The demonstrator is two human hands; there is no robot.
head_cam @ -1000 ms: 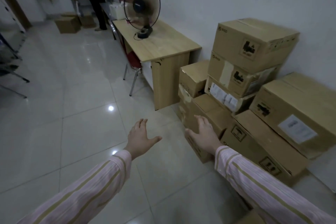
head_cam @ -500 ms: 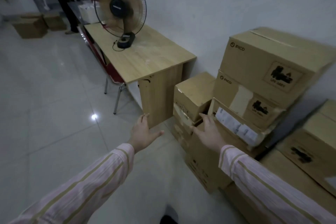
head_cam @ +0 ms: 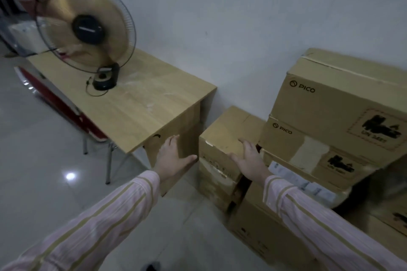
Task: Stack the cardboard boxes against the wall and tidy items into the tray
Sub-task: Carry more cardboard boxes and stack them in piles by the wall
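Several brown cardboard boxes are piled against the white wall at the right. A small box (head_cam: 226,132) sits on top of a low stack beside the desk. My left hand (head_cam: 171,158) is open, fingers straight, in front of the desk's side panel just left of that box. My right hand (head_cam: 251,160) is open too, at the small box's right front corner; whether it touches is unclear. To the right, a large PICO box (head_cam: 343,103) lies on a second PICO box (head_cam: 308,149). A larger box (head_cam: 259,226) stands on the floor below my right sleeve. No tray is in view.
A wooden desk (head_cam: 136,103) stands against the wall at the left of the boxes, with a running fan (head_cam: 86,28) on it. A red chair (head_cam: 57,99) is tucked at the desk's left side. Glossy tiled floor (head_cam: 44,182) spreads to the left.
The view has closed in on the small box by the desk. Both hands have moved forward and now flank that box, the left near the desk panel, the right at the box's corner.
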